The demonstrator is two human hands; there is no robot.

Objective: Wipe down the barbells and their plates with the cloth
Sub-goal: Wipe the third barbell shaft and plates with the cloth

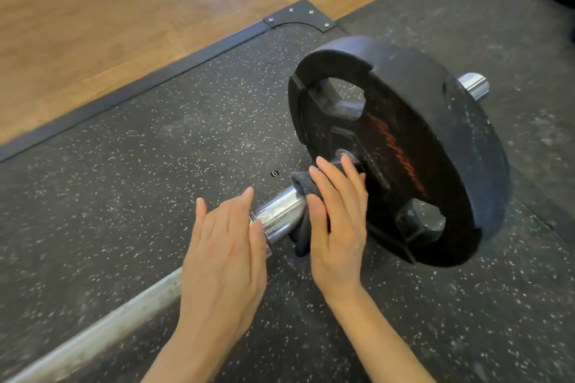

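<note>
Right now I see the long silver steel barbell [93, 329] running from the lower left of the frame up toward the centre right, lying over the black speckled rubber floor mat [140, 140]. Its thick chrome sleeve [280, 214] passes through the round black rubber weight plate [435, 149] with red lettering, which stands tilted at the centre right; the sleeve's tip [474, 85] pokes out on the plate's far side. A dark grey cloth [300, 185] is draped around the sleeve just beside the plate's hub. My right hand [337, 227] presses on that cloth with fingers straight and laid flat over it, fingertips reaching the hub. My left hand [224, 258] sits just left of it, fingers extended and relaxed, the thumb side touching the chrome sleeve near its collar; I cannot tell whether the palm bears on the bar. Pale wooden flooring [93, 9] fills the upper left, bordered by a black edge strip [130, 90] and a bolted corner bracket [298, 17].
</note>
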